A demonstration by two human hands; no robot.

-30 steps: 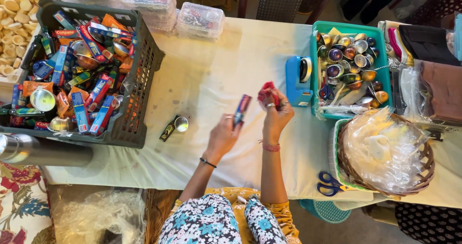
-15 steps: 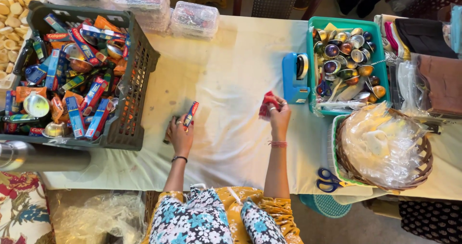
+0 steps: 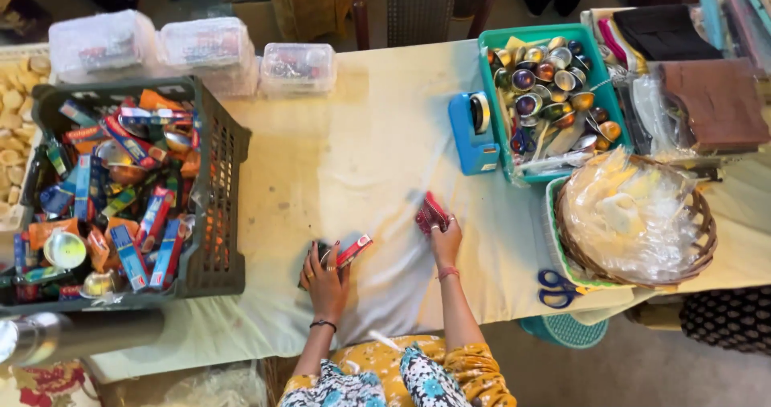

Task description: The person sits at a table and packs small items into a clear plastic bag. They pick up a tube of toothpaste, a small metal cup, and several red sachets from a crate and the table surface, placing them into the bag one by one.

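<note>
A small red packet (image 3: pixel 353 250) sticks out from the fingers of the left hand (image 3: pixel 325 272), which grasps it low on the cloth-covered table (image 3: pixel 353 158), close to the near edge; a dark little object lies partly hidden under the same hand, too covered to make out. The right hand (image 3: pixel 444 238) is just beside it, on its right, fingers pinched around a red comb-like piece (image 3: pixel 431 212) that points away from the person. A dark bangle sits on the left wrist and a reddish one on the right.

Left of the left hand, and near it, stands a dark plastic crate (image 3: pixel 215 206) heaped with red, blue and orange packets and a few round tins. Beyond the crate, at the far table edge, three clear lidded boxes (image 3: pixel 297 66) stand in a row.

Beyond the right hand and a little to its right lies a blue tape dispenser (image 3: pixel 474 134), touching a teal tray (image 3: pixel 554 36) crowded with small shiny metal cups. Right of the right hand, a woven basket (image 3: pixel 703 222) holds crumpled clear plastic bags, and blue-handled scissors (image 3: pixel 556 288) lie at the near edge below the basket. Folded dark and brown cloth (image 3: pixel 715 102) is stacked farther right, well apart from both hands.
</note>
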